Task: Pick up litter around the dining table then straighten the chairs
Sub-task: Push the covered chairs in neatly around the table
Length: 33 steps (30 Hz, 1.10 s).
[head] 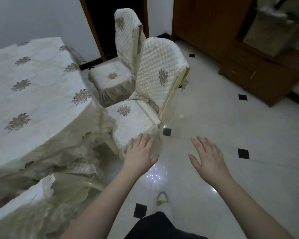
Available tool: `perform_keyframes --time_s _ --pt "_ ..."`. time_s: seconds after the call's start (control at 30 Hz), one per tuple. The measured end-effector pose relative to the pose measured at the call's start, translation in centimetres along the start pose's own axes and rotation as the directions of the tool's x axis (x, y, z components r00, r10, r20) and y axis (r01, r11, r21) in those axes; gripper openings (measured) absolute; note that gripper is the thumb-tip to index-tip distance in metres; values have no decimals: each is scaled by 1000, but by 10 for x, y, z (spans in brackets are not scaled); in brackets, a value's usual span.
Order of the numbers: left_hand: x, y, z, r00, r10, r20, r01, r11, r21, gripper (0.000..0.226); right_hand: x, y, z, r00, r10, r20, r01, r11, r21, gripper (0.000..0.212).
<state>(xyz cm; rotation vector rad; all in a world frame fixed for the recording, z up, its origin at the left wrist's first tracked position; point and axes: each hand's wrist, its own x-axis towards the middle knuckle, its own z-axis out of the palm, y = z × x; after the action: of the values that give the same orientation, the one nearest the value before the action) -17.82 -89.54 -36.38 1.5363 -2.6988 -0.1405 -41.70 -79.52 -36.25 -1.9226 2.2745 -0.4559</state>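
The dining table [33,94] under a cream floral cloth fills the left. Two chairs with quilted cream covers stand at its right side: the near chair [155,75] is turned at an angle to the table, the far chair [126,37] stands behind it by the doorway. A third chair back [24,199] shows at the bottom left. My left hand [140,154] hovers open, fingertips over the near chair's front seat corner. My right hand [209,156] is open above the floor tiles, holding nothing. A small pale scrap [181,116] lies on the floor right of the near chair.
A wooden wardrobe [211,26] and a low wooden drawer unit [259,76] stand at the back right. A dark doorway [110,23] opens behind the far chair. My foot in a white and yellow slipper [162,199] shows below on glossy white tiles.
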Motion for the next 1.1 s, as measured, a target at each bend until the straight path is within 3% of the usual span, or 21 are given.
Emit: perform_keyframes --time_s 0.17,0.33,0.5,0.8,1.1 --pt "90 22 -4 998 57 32 -55 997 -61 63 53 38 -12 996 79 29 -76 993 -95 61" --pt "184 44 -9 984 166 -66 -169 985 -31 60 100 80 -29 983 178 37 -172 976 -136 58" --pt "265 79 -8 976 208 -64 -211 976 -52 61 140 137 -34 974 223 50 -211 960 -184 58" --pt "389 156 9 988 144 -56 -147 987 -64 60 246 261 -61 975 216 58 -203 964 -174 58" --pt "484 179 -14 978 -71 -196 66 997 -32 69 390 339 -81 996 32 88 -22 993 -115 57"
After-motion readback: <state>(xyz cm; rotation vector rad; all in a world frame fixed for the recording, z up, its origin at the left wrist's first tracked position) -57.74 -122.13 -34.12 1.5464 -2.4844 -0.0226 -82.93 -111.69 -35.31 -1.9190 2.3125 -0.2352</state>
